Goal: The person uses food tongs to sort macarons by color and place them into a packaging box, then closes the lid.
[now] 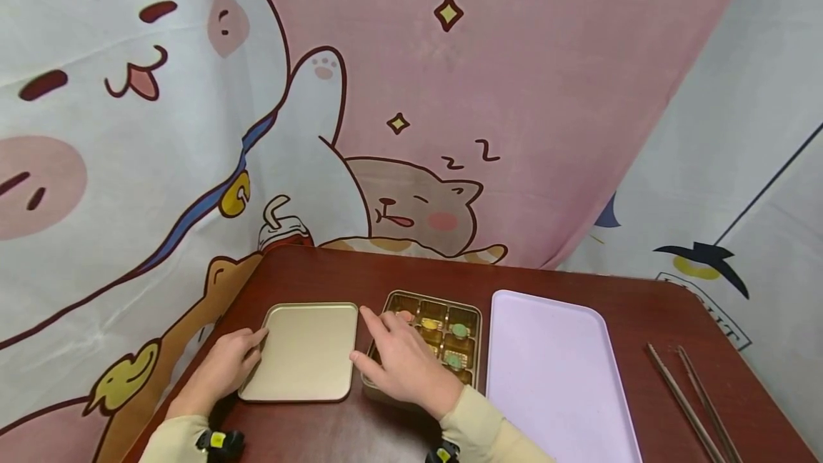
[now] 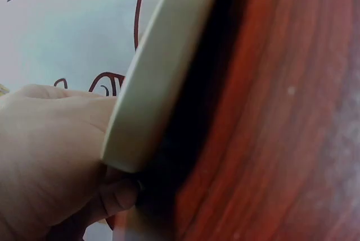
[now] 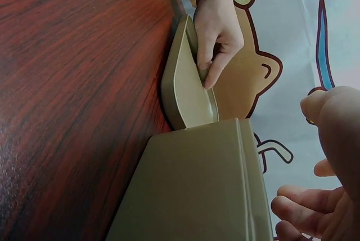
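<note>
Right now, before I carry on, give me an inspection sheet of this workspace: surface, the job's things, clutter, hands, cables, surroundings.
Surface: dark red-brown wooden table, no spills seen.
Job's things: gold tin lid lies flat, inner side up, left of the open gold tin; the tin's compartments hold small coloured pieces, too small to identify.
Clutter: lilac tray right of the tin; two dark chopsticks at the far right.
Hands: left hand grips the lid's left edge; right hand rests over the tin with fingers spread, holding nothing.
Cables: nothing seen.
Surroundings: cartoon cat cloth backdrop behind the table.
</note>
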Demonstrator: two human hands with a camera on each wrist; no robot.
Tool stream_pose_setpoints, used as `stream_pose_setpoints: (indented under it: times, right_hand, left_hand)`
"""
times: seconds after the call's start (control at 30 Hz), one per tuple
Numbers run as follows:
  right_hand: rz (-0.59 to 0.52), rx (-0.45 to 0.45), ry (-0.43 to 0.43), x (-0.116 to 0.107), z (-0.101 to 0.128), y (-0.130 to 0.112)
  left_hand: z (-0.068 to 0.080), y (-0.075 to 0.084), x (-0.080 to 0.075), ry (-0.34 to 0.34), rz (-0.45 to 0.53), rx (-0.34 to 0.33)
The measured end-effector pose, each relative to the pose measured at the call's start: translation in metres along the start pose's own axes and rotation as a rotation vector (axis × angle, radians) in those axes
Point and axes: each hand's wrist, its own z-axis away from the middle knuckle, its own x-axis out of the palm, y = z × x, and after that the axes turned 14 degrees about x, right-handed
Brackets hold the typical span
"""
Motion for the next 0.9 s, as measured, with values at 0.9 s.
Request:
stream_pose_setpoints:
  times: [0.9]
  right_hand:
    - [-0.053,0.114,-0.102,-0.003,-0.003,-0.004]
  left_hand:
    - [-0.023,0.051,-0.05,0.281,0.073,0.158]
